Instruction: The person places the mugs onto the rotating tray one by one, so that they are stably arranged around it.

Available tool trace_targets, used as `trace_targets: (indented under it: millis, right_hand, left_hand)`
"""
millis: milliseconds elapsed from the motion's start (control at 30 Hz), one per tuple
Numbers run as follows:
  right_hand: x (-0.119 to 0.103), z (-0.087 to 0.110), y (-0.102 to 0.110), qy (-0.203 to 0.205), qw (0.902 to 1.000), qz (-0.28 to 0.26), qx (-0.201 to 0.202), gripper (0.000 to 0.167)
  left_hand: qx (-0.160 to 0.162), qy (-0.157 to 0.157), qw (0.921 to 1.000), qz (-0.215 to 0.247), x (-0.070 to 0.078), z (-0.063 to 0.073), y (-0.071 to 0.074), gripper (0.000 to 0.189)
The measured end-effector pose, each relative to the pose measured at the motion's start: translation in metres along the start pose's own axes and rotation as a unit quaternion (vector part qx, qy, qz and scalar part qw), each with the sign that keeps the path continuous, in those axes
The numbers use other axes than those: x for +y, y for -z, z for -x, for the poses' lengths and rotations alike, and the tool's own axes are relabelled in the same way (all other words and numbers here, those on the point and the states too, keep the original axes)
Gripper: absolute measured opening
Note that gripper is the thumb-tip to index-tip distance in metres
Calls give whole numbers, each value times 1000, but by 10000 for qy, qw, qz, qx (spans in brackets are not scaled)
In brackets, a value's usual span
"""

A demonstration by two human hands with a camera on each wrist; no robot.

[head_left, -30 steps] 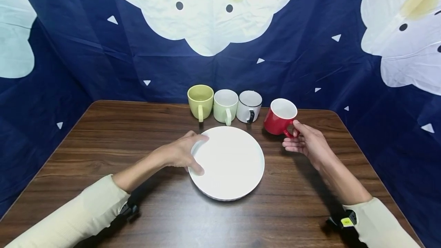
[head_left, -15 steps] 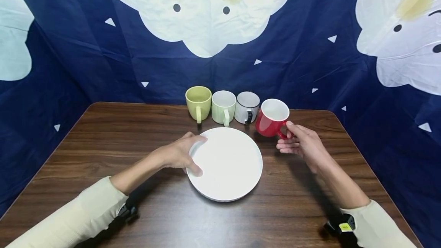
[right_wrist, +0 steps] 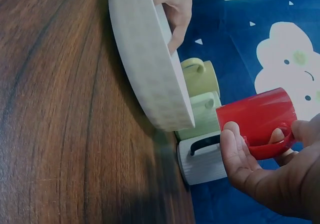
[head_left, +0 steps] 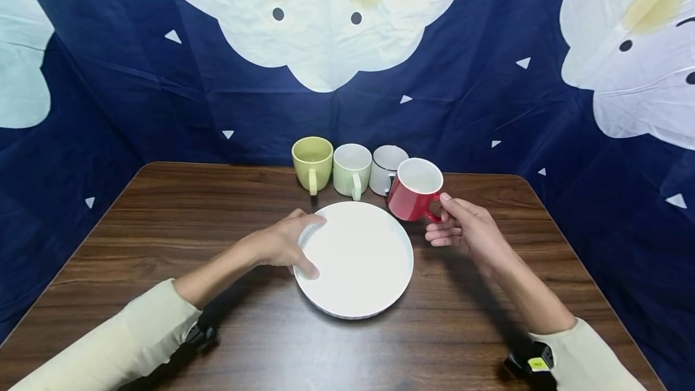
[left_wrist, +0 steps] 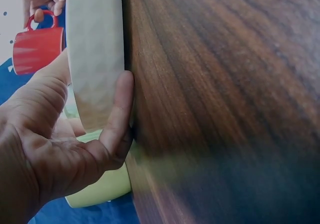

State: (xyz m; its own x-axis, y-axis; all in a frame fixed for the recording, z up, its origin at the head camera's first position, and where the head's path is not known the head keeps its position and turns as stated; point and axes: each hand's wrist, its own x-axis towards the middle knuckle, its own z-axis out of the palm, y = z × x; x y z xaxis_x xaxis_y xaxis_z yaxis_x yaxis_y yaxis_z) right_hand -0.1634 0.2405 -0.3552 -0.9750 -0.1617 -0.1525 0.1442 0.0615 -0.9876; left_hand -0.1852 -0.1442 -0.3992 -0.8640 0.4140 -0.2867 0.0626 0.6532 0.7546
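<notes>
A round white dish (head_left: 355,261) with a dimpled side wall (right_wrist: 145,59) rests on the table. My left hand (head_left: 285,240) grips its left rim, thumb and index finger over the edge and other fingers along the outer wall (left_wrist: 95,54). My right hand (head_left: 475,228) holds a red mug (head_left: 412,198) with a white inside, pinching its handle. The mug hangs slightly tilted, raised off the table beyond the dish's right back edge. In the head view it overlaps the white mug with a black handle (head_left: 382,174).
Along the table's back edge stand a yellow-green mug (head_left: 313,165), a pale green ribbed mug (head_left: 350,174) and the white mug, side by side with handles facing me. A blue cloth (head_left: 260,107) with cloud prints hangs right behind the wooden table (head_left: 190,210).
My right hand has carried the red mug leftward and slightly nearer to the dish, so it now covers part of the white mug. My left hand has kept its grip on the dish.
</notes>
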Motion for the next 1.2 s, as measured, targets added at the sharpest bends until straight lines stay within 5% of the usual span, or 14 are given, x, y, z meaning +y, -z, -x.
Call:
trace_targets:
  millis: [900,1200]
  right_hand:
    - [5,-8,-43,-327,9955,304,-839,35]
    - [15,-16,-52,-471,9923,323,-1097,34]
  left_hand:
    - [86,-185,9994,-287,-3,-2,2,116]
    - [-37,-107,9999,128,-3,-3,0,117]
